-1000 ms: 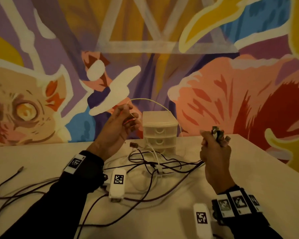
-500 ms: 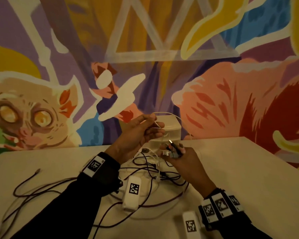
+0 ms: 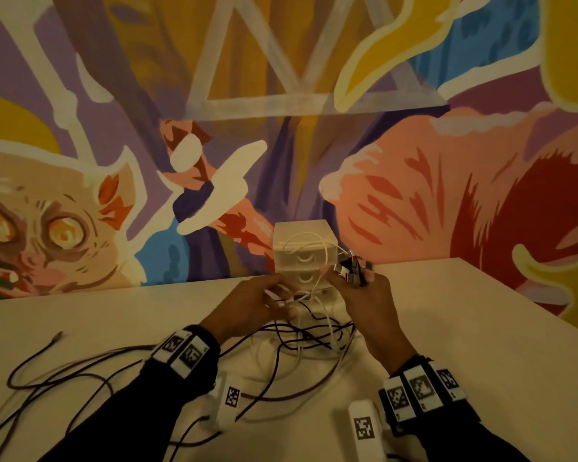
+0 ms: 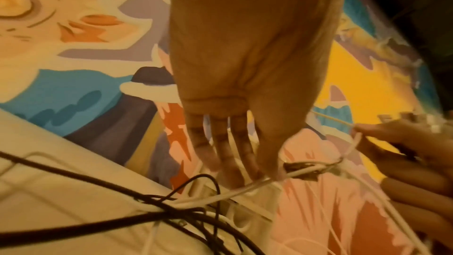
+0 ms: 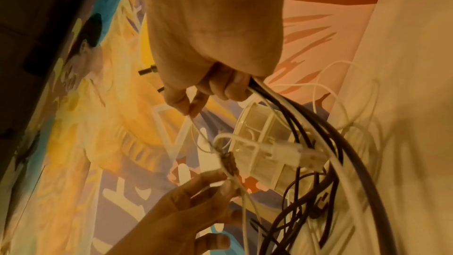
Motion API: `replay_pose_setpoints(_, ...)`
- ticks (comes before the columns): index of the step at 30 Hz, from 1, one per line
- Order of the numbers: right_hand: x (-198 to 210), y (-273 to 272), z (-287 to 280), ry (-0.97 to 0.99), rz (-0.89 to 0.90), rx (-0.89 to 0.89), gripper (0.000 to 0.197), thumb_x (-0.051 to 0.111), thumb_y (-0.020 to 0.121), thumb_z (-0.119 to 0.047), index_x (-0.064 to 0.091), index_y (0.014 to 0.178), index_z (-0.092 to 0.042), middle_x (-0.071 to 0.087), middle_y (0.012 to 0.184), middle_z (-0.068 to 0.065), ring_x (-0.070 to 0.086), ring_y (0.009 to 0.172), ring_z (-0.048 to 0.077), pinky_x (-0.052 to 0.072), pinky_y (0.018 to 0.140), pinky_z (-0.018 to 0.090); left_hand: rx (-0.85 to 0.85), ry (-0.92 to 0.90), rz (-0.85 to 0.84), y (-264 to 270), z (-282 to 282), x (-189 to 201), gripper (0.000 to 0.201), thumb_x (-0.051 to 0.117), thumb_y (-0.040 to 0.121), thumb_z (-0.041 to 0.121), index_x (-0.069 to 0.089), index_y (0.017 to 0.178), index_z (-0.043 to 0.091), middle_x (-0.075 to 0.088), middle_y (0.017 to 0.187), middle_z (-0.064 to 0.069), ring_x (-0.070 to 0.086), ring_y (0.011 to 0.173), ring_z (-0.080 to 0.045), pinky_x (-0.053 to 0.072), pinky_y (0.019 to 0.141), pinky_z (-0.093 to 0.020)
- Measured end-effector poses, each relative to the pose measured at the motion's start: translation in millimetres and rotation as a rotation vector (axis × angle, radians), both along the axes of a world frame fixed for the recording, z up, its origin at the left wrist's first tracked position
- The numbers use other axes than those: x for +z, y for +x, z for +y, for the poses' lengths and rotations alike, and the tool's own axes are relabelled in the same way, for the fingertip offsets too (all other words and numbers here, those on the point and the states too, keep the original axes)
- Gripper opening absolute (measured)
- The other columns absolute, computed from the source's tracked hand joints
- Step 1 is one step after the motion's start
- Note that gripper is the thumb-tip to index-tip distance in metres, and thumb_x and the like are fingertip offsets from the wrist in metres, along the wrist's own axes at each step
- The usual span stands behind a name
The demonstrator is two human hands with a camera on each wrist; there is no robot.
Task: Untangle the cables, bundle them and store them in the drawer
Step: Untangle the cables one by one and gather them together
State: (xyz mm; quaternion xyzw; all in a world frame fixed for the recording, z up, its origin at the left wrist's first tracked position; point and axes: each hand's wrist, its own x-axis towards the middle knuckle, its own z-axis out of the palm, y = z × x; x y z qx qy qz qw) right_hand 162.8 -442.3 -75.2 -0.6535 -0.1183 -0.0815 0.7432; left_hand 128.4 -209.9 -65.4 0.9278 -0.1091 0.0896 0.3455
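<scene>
A tangle of dark and white cables (image 3: 309,335) lies on the pale table (image 3: 464,328) in front of a small white drawer unit (image 3: 306,240). My right hand (image 3: 351,278) grips a bunch of cable ends with the plugs (image 3: 347,266) sticking up. In the right wrist view that hand (image 5: 187,108) also pinches a thin white cable, and the gripped dark and white cables (image 5: 282,108) trail down to the table. My left hand (image 3: 274,300) is low over the tangle. Its fingertips (image 4: 255,177) pinch a white cable (image 4: 235,194) that runs into a dark knot (image 4: 171,207).
More dark cable (image 3: 47,371) loops across the left of the table, with a loose plug (image 3: 58,335) at its far end. A painted wall stands right behind the drawer unit. The table's right edge (image 3: 531,305) runs diagonally. White tagged markers (image 3: 229,400) (image 3: 364,428) hang below my wrists.
My right hand has come in from the right with its cable ends to the front of the drawer unit. My left hand has dropped from above the unit down to the tangle.
</scene>
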Motion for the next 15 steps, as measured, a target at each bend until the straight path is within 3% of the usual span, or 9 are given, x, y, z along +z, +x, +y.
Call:
replay_pose_setpoints(2,1,0,-1,0.004,0.026,0.017,0.021,0.083,0.093,-0.028,0.078,0.098,-0.008,0.038,0.045,-0.019,0.036,0.041,0.003,0.032,0.059,0.027,0.125,-0.026,-0.081,14,8,-1,0.012,0.080,0.095,0.032,0.078,0.107,0.032,0.079,0.099,0.007,0.075,0.084,-0.015,0.062,0.079,-0.034)
replay_pose_setpoints(5,2,0,-1,0.029,0.051,-0.005,0.010,0.081,0.095,-0.022,0.074,0.090,-0.017,0.044,0.044,-0.020,0.042,0.040,0.000,0.033,0.061,0.025,0.282,0.149,-0.181,34,18,5,0.004,0.076,0.096,0.035,0.076,0.100,0.036,0.075,0.097,0.017,0.070,0.091,-0.003,0.061,0.085,-0.036)
replay_pose_setpoints(7,0,2,-2,0.044,0.054,-0.038,0.013,0.080,0.096,-0.022,0.071,0.086,-0.021,0.046,0.044,-0.021,0.043,0.040,-0.001,0.033,0.061,0.026,0.236,0.207,-0.134,43,16,5,0.009,0.072,0.099,0.036,0.072,0.108,0.038,0.072,0.103,0.018,0.068,0.098,-0.005,0.060,0.089,-0.034)
replay_pose_setpoints(10,-2,8,-4,0.067,0.056,-0.084,0.015,0.082,0.095,-0.028,0.073,0.089,-0.017,0.042,0.045,-0.019,0.036,0.048,0.004,0.033,0.061,0.029,-0.027,0.182,0.144,37,3,0,0.036,0.070,0.100,0.047,0.062,0.134,0.037,0.067,0.120,0.017,0.064,0.108,-0.005,0.052,0.089,-0.019)
replay_pose_setpoints(11,-4,10,-5,0.092,0.060,-0.106,0.015,0.082,0.095,-0.030,0.074,0.089,-0.018,0.043,0.046,-0.020,0.037,0.052,0.006,0.034,0.061,0.029,-0.086,0.228,0.191,34,1,-6,0.036,0.072,0.098,0.052,0.062,0.131,0.042,0.067,0.119,0.018,0.064,0.108,-0.005,0.051,0.092,-0.022)
replay_pose_setpoints(13,-4,13,-8,0.153,0.055,-0.180,0.015,0.080,0.096,-0.034,0.073,0.089,-0.023,0.049,0.049,-0.019,0.041,0.057,0.009,0.038,0.064,0.032,-0.059,0.363,0.151,34,6,-21,0.008,0.072,0.097,0.053,0.065,0.102,0.051,0.070,0.106,0.018,0.067,0.103,-0.011,0.054,0.094,-0.034)
replay_pose_setpoints(15,-5,18,-12,0.166,0.028,-0.270,0.019,0.077,0.099,-0.034,0.071,0.085,-0.023,0.055,0.058,-0.012,0.045,0.064,0.015,0.040,0.067,0.037,0.123,0.345,0.106,39,24,-28,0.020,0.069,0.100,0.039,0.068,0.082,0.049,0.076,0.099,0.015,0.071,0.097,-0.014,0.058,0.094,-0.042)
